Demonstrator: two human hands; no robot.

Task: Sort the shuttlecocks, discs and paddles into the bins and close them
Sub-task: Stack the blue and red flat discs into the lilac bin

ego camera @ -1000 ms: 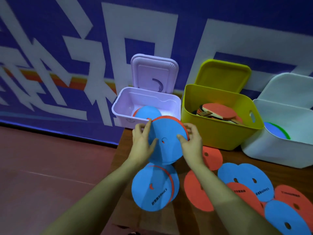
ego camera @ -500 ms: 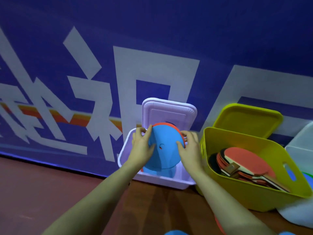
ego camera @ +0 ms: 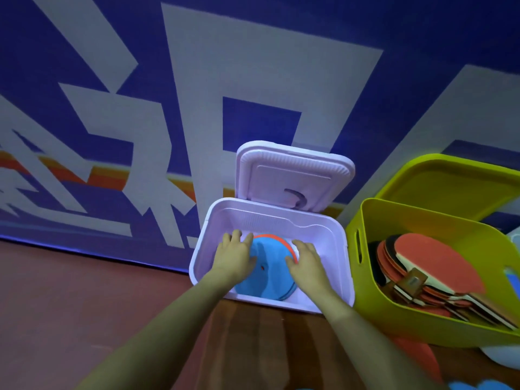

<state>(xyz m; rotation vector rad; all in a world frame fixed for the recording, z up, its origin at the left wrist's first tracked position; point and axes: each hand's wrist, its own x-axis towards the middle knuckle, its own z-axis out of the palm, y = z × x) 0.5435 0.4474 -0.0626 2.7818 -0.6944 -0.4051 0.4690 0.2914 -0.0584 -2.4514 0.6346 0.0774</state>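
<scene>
Both my hands are inside the lilac bin (ego camera: 342, 257), whose lid (ego camera: 292, 175) stands open against the wall. Between them is a stack of blue and red discs (ego camera: 268, 273), lying low in the bin. My left hand (ego camera: 235, 256) grips the stack's left edge with its thumb on the blue top disc. My right hand (ego camera: 305, 261) holds the right edge, fingers curled over the red rim. To the right, a yellow-green bin (ego camera: 416, 319) with its lid up holds several red paddles (ego camera: 433, 266).
The bins stand on a brown wooden table (ego camera: 270, 342) against a blue and white wall. A red disc (ego camera: 416, 358) lies in front of the yellow-green bin. A pale bin corner (ego camera: 501, 358) shows at the far right. Red floor lies left.
My hands carried the disc stack from above the table forward and down into the lilac bin. The view tilted toward the wall, so the loose discs on the table left the frame.
</scene>
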